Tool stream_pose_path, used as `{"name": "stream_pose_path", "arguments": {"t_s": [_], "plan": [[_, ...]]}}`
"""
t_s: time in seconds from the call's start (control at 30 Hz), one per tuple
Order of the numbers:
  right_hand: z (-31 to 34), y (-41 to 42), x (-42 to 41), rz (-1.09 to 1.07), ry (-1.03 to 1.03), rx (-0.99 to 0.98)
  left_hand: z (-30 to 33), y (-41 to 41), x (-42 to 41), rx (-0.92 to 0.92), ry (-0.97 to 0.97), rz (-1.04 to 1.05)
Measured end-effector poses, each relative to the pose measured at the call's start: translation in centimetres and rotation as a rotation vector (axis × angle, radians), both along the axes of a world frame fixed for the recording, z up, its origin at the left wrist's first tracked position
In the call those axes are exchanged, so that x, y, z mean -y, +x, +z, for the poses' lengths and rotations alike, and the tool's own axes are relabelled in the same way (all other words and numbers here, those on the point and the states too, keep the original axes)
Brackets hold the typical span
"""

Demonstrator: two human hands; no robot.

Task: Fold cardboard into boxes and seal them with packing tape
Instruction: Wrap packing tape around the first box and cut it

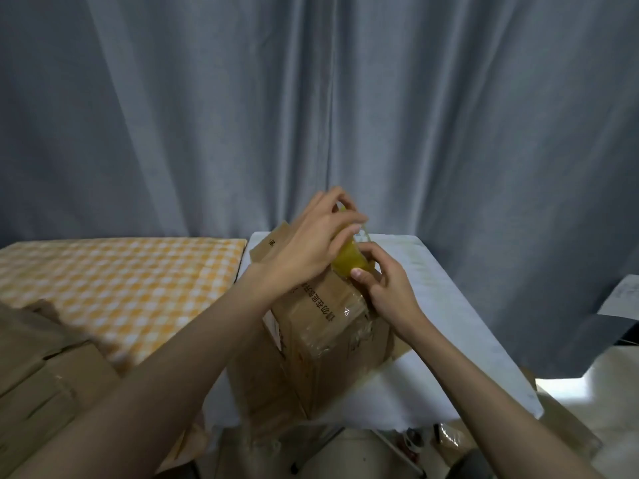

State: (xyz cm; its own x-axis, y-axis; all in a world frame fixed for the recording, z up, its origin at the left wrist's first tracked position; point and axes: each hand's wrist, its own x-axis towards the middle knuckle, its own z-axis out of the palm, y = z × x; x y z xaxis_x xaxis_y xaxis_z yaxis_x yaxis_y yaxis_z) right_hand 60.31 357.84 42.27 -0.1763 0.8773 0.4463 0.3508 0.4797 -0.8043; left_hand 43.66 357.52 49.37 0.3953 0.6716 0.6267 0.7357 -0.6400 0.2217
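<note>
Forearms entered from the bottom corners and met at frame centre. Cardboard stack sat at lower left, blurred. Cardboard box stood at centre, on the near left part of a white-covered table, printed characters on its top face and shiny clear tape already over its right side (wrinkled). Right hand was just right of centre on the box's top edge, fingers curled, thumb and fingertips pinching the lower end of the yellowish tape roll. Left hand was just above and left of it, fingers curled over the roll's upper part, gripping it; a clear strip showed at its fingertips (where that strip ended, could not tell). Roll sat between both hands, touching the box top. Orange-and-white checked cloth covered a surface at mid left. Grey curtain filled the upper frame.
</note>
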Motion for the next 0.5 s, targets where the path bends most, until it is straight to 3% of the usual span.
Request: {"name": "stream_pose_path", "arguments": {"t_s": [0.2, 0.33, 0.5], "plan": [[0.4, 0.2, -0.2, -0.018, -0.012, 0.003, 1.9, 0.3, -1.4, -0.062, -0.095, -0.045], [0.5, 0.1, -0.2, -0.007, 0.002, 0.021, 2.8, 0.2, -2.1, -0.201, -0.181, -0.004], [0.6, 0.2, -0.4, -0.003, -0.022, 0.033, 3.3, 0.1, -1.9, -0.049, -0.215, -0.023]]}}
